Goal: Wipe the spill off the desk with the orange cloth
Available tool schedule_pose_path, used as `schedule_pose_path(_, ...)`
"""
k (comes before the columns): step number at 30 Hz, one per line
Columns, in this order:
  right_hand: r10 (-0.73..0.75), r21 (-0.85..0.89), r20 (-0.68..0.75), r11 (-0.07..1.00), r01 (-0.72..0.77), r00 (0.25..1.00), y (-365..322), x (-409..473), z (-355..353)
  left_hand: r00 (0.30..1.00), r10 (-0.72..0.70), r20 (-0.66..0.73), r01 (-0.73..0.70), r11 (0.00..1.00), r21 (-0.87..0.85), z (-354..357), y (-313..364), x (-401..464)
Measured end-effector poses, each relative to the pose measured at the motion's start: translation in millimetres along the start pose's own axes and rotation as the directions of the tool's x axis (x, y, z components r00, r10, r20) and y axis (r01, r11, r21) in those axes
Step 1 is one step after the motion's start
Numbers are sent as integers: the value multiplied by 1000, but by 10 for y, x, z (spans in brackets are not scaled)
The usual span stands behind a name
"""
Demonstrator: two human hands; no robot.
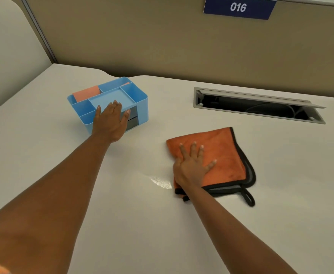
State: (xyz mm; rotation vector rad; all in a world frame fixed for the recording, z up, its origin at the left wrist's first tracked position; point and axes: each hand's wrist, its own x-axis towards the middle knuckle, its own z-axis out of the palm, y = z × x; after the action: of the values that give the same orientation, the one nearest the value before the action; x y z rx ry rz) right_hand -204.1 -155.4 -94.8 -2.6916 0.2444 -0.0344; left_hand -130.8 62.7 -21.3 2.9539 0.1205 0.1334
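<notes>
A folded orange cloth (224, 155) with black trim and a hanging loop lies flat on the white desk (122, 224), right of centre. My right hand (192, 167) presses down on the cloth's near-left part, palm flat and fingers spread. Just left of the cloth a small wet, shiny smear (161, 181) shows on the desk. My left hand (110, 121) rests on the front of a blue desk organizer (140, 95), fingers over its top edge and thumb at its front.
The blue organizer has several compartments and holds orange notes (86, 93). An open cable hatch (255, 104) with a raised lid is set into the desk at the back right. A beige partition with a blue "016" sign (238, 7) stands behind.
</notes>
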Motion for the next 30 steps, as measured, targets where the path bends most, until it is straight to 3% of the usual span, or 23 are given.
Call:
schedule_pose_path(13, -396, -27, 239, 910, 414, 887, -962, 256, 397, 995, -64, 82, 63, 998, 16, 37, 8, 74)
schedule_pose_path(19, -546, -7, 335, 813, 582, 768, -1005, 145, 379, 993, -48, 107, 44, 998, 37, 6, 3, 81)
schedule_pose_path(22, -650, 8, 379, 714, 701, 658, -1029, -209, 418, 991, -64, 120, 62, 998, 20, -18, 2, 68)
schedule_pose_path(26, -767, 66, 391, 574, 816, 508, -877, -573, 418, 988, 0, 156, -23, 990, 142, -31, -16, 57)
schedule_pose_path(30, -772, 62, 361, 580, 812, 524, -627, -446, 293, 986, -11, 164, -16, 987, 161, -41, -13, 52)
